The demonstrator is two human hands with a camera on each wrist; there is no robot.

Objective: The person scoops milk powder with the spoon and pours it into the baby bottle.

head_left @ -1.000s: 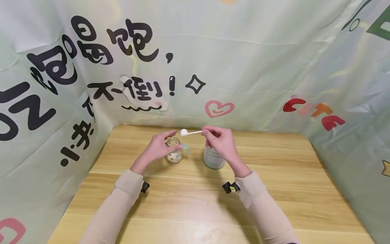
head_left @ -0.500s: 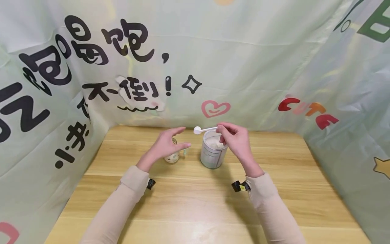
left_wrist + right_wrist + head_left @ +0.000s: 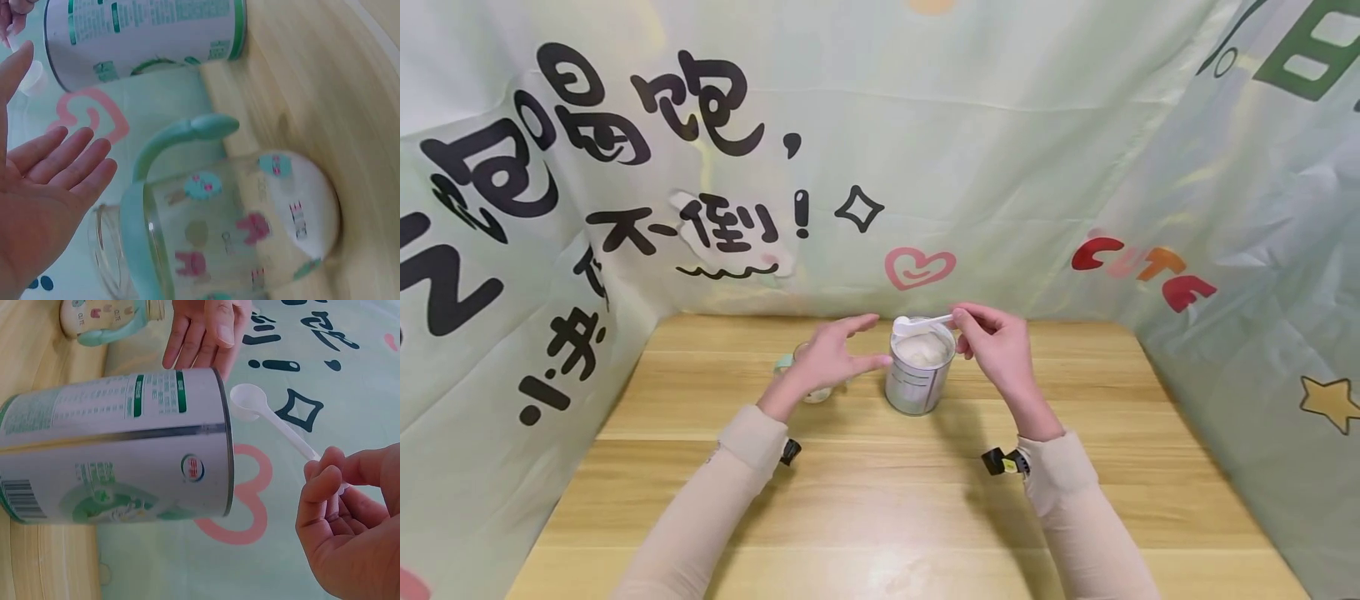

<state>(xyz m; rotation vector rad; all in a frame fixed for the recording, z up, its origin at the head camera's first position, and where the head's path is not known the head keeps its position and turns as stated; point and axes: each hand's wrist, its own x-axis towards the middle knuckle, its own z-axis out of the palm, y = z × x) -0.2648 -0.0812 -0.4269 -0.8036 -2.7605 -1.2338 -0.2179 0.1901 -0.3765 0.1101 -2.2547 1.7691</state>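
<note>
A white measuring scoop (image 3: 904, 327) is pinched by its handle in my right hand (image 3: 1006, 354). Its bowl sits above the open mouth of a milk powder can (image 3: 913, 390), which has pale powder inside. My left hand (image 3: 829, 360) is held with spread fingers beside the can, holding nothing; whether the thumb touches the can is unclear. Behind that hand, partly hidden in the head view, stands a clear baby bottle (image 3: 231, 219) with mint-green handles and animal prints. In the left wrist view it has no cap, and white powder (image 3: 303, 206) lies at its bottom.
Everything stands on a wooden table (image 3: 865, 517) toward its back edge. A pale green printed cloth (image 3: 1000, 167) with black lettering and a pink heart (image 3: 920, 268) rises behind and at both sides.
My right hand has carried the scoop rightward from near the bottle to over the can. My left hand has also shifted right, from the bottle toward the can, its fingers still spread.
</note>
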